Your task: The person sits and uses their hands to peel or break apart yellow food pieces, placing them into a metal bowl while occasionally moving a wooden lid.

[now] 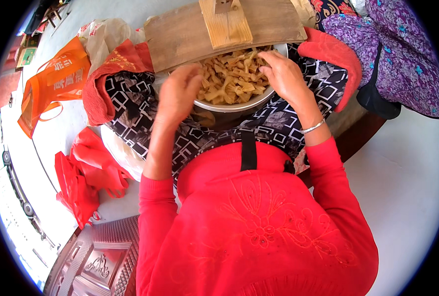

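Observation:
A round metal basin (259,101) sits between my knees, full of yellow-brown cut strips (231,79) that look like dried or pickled vegetable. My left hand (181,90) is over its left rim, with bent fingers smeared by motion; whether anything is in them does not show. On the right side, my right hand (284,73) reaches over the rim. Its thumb and forefinger are apart and their tips touch the strips, with nothing visibly held. Across the far part of the basin lies a wooden board (175,42) with a paler wood block (225,24) fixed on it.
Red towels (101,98) lie over both of my knees. At the left are an orange bag (56,81), a red bag (88,170) and a clear plastic bag (108,37). Purple flowered cloth (397,54) hangs at the right. A brown carved panel (101,256) is at lower left.

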Demonstrator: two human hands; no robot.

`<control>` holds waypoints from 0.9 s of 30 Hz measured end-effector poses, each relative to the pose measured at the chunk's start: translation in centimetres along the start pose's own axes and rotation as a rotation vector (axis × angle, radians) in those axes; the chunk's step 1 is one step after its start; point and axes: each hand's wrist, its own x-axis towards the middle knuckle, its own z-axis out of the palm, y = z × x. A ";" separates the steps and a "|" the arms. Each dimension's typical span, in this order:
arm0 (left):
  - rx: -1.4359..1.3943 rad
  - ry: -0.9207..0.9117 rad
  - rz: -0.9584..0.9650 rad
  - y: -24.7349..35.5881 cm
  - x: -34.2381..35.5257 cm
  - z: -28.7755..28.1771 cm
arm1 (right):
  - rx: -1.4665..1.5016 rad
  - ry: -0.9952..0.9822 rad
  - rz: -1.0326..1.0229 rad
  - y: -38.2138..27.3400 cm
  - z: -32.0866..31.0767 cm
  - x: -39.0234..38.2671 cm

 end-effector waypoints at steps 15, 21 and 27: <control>0.528 -0.062 0.387 1.5 -2.7 3.2 | -0.043 -0.197 0.140 -0.4 3.1 1.1; 0.749 -0.345 0.223 -0.1 0.7 6.4 | 0.648 -0.191 0.199 -1.1 4.4 1.3; 0.275 -0.311 -0.017 -0.2 0.7 4.4 | 0.668 0.001 0.312 1.4 2.9 -0.6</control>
